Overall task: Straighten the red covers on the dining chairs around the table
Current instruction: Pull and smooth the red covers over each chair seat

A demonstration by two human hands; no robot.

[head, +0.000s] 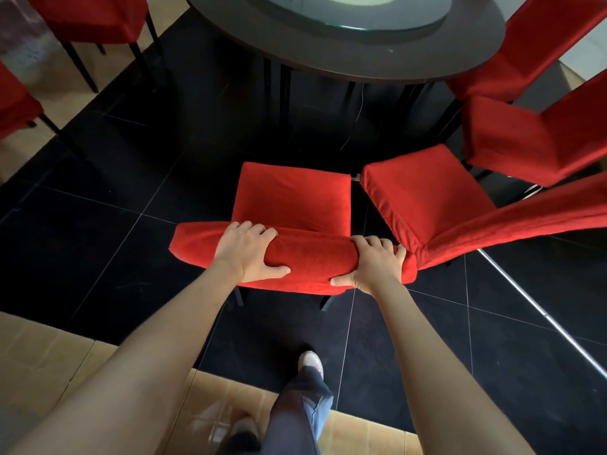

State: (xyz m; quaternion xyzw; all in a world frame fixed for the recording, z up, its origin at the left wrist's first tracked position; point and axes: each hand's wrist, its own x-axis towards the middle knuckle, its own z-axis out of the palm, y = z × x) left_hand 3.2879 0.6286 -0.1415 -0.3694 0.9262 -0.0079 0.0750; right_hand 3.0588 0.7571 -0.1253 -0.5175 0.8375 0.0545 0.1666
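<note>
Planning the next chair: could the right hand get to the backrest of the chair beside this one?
Probably yes: the right hand grips the near chair's backrest, and the neighbouring backrest starts right beside it, nothing between.

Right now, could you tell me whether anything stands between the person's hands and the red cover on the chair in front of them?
Nothing visible does. The left hand and the right hand both already grip the red cover along the top of the backrest.

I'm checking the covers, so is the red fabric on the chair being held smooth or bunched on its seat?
Smooth: the red fabric seat lies flat, no folds; both hands grip the backrest top.
</note>
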